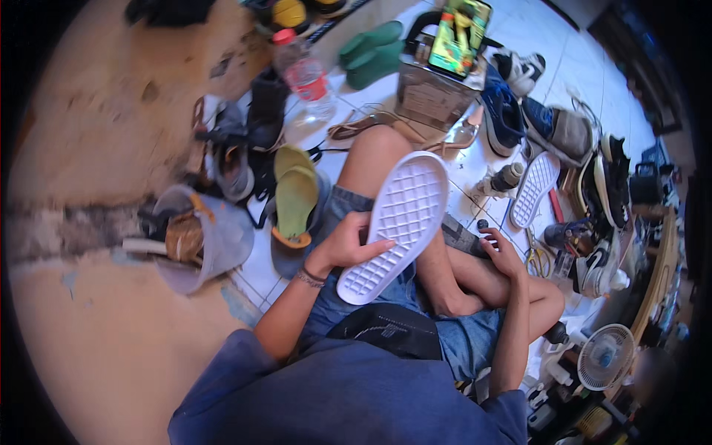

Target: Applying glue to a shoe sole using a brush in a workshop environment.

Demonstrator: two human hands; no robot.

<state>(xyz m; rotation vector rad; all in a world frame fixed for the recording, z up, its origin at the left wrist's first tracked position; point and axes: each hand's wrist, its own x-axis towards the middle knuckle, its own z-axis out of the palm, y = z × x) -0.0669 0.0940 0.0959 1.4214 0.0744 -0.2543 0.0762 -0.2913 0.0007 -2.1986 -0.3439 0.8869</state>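
Observation:
My left hand (pixel 348 241) is closed around the side of a white shoe sole (pixel 404 215), thumb across its face. The sole stands tilted over my lap, its grid of raised ribs facing me. My right hand (pixel 506 256) hangs loosely by my right knee, fingers apart and holding nothing that I can see. A small round black thing (pixel 483 224) lies just beyond its fingertips; whether they touch I cannot tell. A second white sole (pixel 535 190) lies on the tiles to the right, beside a small dark-capped jar (pixel 507 178).
A grey bucket (pixel 233 256) and olive insoles (pixel 295 193) are on the left. Ahead stand a plastic bottle (pixel 308 81), green shoe forms (pixel 374 55) and a metal box (pixel 437 93) bearing a phone (pixel 458 41). Yellow-handled scissors (pixel 535 259), several shoes and a fan (pixel 606 356) lie right.

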